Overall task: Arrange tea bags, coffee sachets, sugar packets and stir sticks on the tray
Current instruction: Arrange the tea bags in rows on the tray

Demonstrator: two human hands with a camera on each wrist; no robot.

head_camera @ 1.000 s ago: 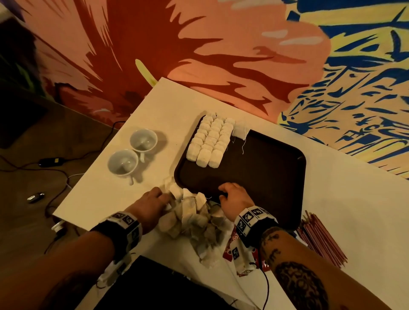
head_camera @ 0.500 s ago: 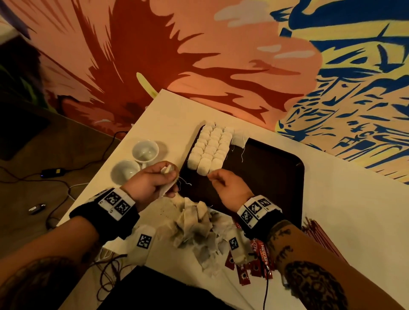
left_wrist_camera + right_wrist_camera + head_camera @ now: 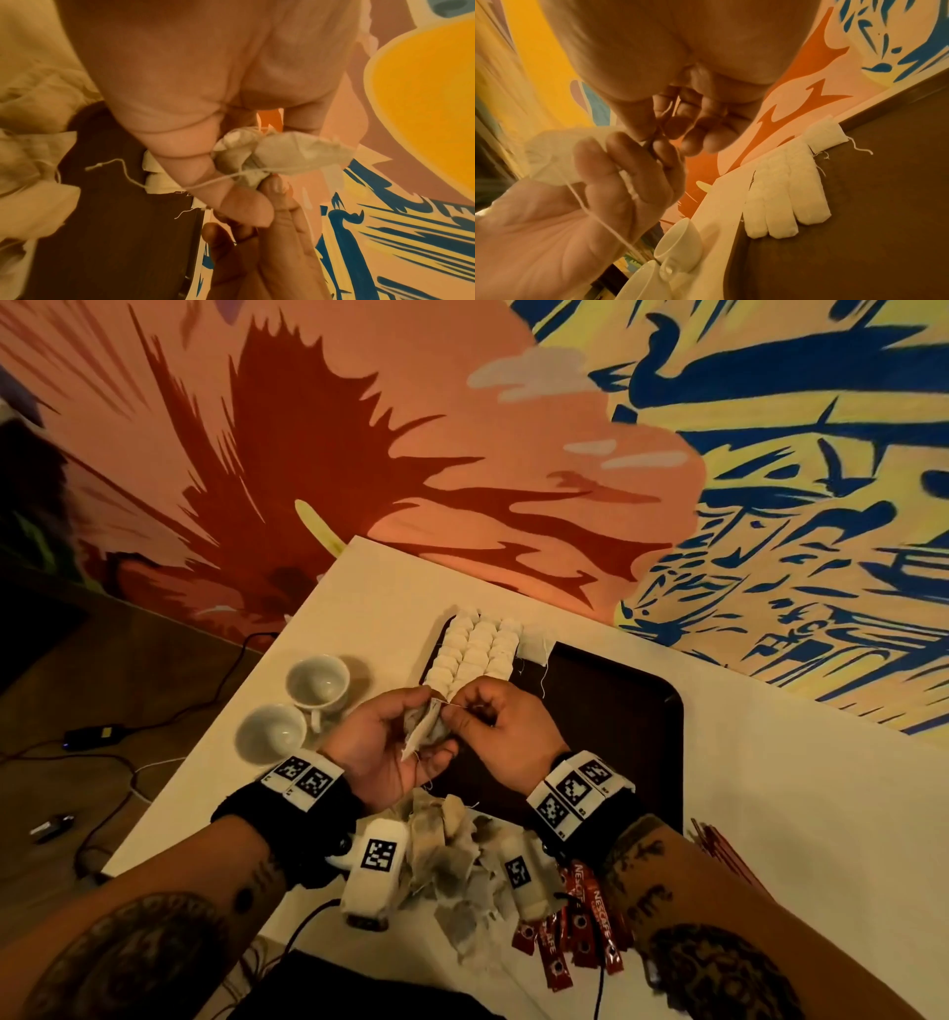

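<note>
Tea-bag step in hand. Left hand [image 3: 382,747] holds one tea bag [image 3: 423,729] above the tray's [image 3: 616,706] near edge; right hand [image 3: 500,729] pinches its string [image 3: 218,178] (apparently untangling). Next: lay it beside the tea-bag rows [image 3: 477,652].

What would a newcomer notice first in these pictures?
Both hands meet above the tray's near edge: the left hand holds a tea bag and the right hand pinches its string. Behind them, white bags lie in neat rows in the tray's far left corner. A painted wall fills the background.
</note>
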